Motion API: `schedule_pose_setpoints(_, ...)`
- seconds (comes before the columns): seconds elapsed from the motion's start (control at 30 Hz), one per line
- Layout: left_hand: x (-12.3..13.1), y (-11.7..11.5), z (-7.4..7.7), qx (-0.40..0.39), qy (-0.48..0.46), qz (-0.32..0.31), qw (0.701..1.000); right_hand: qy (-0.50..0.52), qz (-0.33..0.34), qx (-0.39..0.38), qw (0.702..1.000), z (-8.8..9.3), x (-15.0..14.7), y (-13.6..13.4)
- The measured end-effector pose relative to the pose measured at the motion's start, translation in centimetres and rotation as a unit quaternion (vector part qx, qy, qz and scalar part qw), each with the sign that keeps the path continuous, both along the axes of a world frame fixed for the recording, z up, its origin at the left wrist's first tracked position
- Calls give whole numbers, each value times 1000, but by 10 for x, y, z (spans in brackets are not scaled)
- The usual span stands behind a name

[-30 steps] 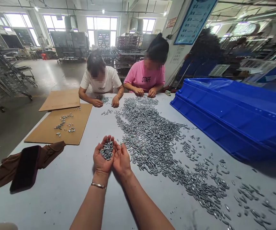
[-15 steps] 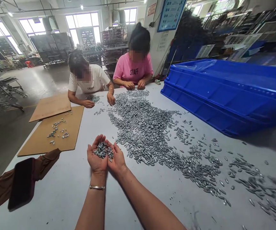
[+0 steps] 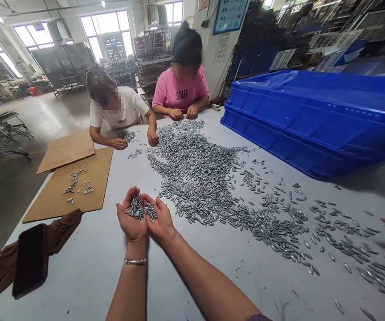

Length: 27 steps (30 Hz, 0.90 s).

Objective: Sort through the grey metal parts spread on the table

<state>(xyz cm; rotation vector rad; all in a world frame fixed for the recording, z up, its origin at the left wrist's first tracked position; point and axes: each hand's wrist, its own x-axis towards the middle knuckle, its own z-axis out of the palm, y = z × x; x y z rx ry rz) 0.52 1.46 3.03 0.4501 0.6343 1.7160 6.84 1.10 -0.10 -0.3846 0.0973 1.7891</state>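
Over tabletop (image 3: 79, 267), left hand (image 3: 134, 226) and right hand (image 3: 161, 223) sat cupped together, palms up; spindle-shaped metal pieces (image 3: 135, 209) lay in both, right palm bare second earlier, so load looked shared. Beyond, loose heap (image 3: 195, 174) spread toward pink-shirted coworker (image 3: 182, 91).

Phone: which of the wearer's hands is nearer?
Left. The left hand is to the right of the phone and farther forward over the table, not touching it; the right hand is beside the left, farther right from the phone.
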Motion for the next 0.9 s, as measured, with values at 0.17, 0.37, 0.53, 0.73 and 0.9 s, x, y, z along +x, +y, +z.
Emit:
schedule_pose_setpoints(0.17, 4, -3, 2, 5, 22, 9, 1000, -17, 4, 2, 1000, -3, -2, 1)
schedule_pose_setpoints(0.37, 2, -2, 2, 15, 46, 16, 999, -4, 11, -6, 1000, -3, -1, 2)
schedule_pose_setpoints(0.53, 0, -1, 3, 19, 56, 22, 998, 11, 12, -7, 1000, 0, -1, 2)
schedule_pose_setpoints(0.73, 2, -2, 3, 38, 89, 29, 995, 18, 20, -16, 1000, 1, 1, 1)
schedule_pose_setpoints(0.9, 5, -7, 4, 40, 146, 26, 988, 12, 24, 4, 1000, -1, 1, 1)
